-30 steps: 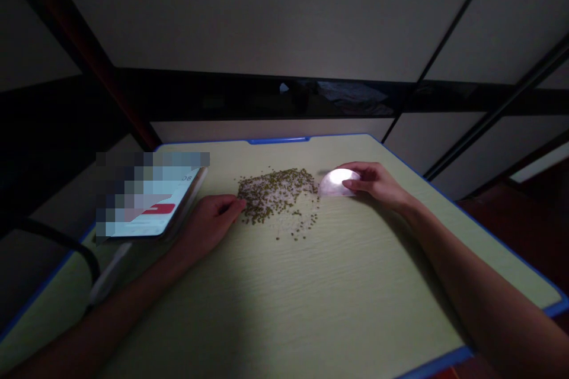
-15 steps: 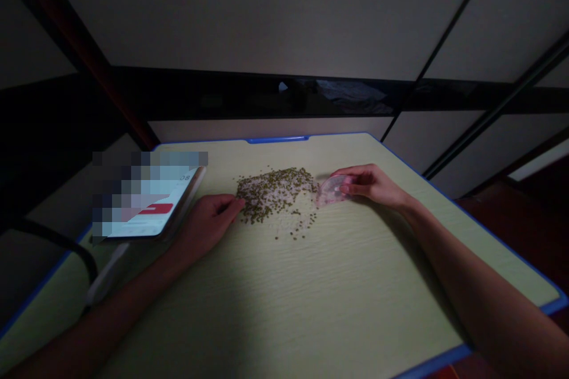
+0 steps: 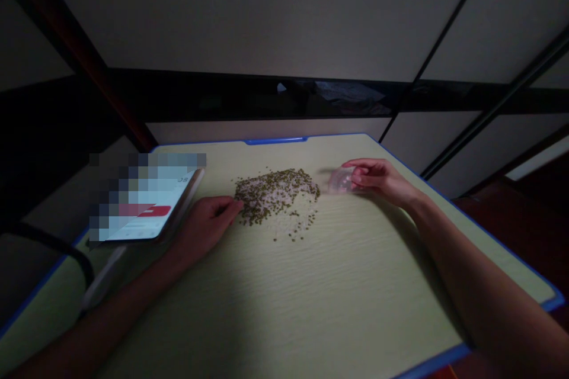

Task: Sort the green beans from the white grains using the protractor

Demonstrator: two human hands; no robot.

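Observation:
A heap of small green beans mixed with pale grains [image 3: 276, 196] lies on a light wooden desk top [image 3: 311, 302] with a blue rim. My left hand [image 3: 205, 225] rests on the desk with its fingers curled, the fingertips touching the heap's left edge. My right hand [image 3: 377, 179] is closed on a small clear round dish [image 3: 341, 180], held just off the heap's right edge.
A tablet with a lit screen [image 3: 146, 204] lies at the desk's left, close to my left hand. A dark cable [image 3: 53, 246] curves by the left edge. A dark rail and wall panels stand behind the desk. The room is dim.
My right hand tilted the clear dish, so its bright glare faded, and drew it a little to the right, away from the heap. My left hand stayed put.

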